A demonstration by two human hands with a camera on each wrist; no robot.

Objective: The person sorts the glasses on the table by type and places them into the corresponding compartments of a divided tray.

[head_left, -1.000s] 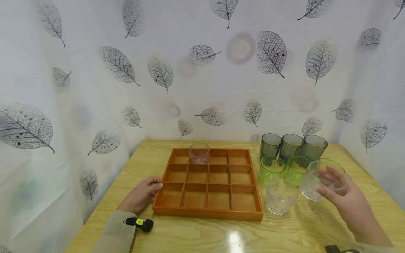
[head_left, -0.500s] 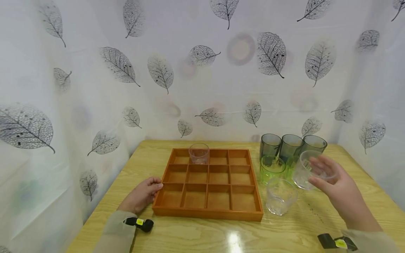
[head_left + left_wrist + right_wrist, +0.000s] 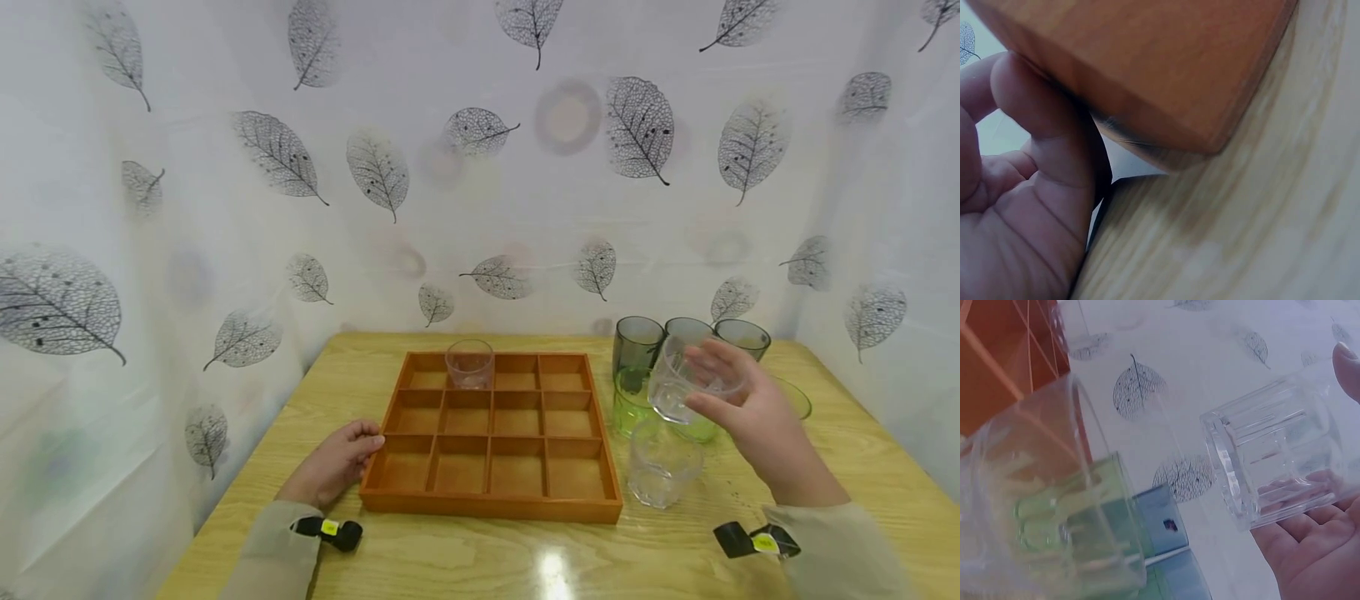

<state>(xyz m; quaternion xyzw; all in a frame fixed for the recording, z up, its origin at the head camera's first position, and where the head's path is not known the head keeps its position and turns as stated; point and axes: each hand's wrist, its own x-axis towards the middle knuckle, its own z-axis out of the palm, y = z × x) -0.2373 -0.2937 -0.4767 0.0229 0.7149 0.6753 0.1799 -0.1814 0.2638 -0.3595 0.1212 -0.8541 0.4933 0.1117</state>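
A clear glass (image 3: 678,385) is tilted in my right hand (image 3: 750,417), raised over the green glasses. In the right wrist view the thumb and fingers grip the clear glass (image 3: 1279,450) round its sides. My left hand (image 3: 333,461) holds the left edge of an orange-brown wooden compartment tray (image 3: 491,505); in the left wrist view the fingers of that left hand (image 3: 1029,169) lie against the outer wall of the tray (image 3: 1166,81). One clear glass (image 3: 471,367) sits in a back-row compartment, second from the left. Another clear glass (image 3: 663,471) stands on the table by the tray's right side.
Three dark grey glasses (image 3: 637,342) stand in a row at the back right. Green glasses (image 3: 632,408) stand in front of them, partly hidden by the right hand and its glass. A leaf-patterned white curtain (image 3: 420,183) surrounds the wooden table (image 3: 420,554).
My right hand has moved left with the clear glass, from the right-hand green glass to over the middle ones. The left hand and the tray have stayed in place.
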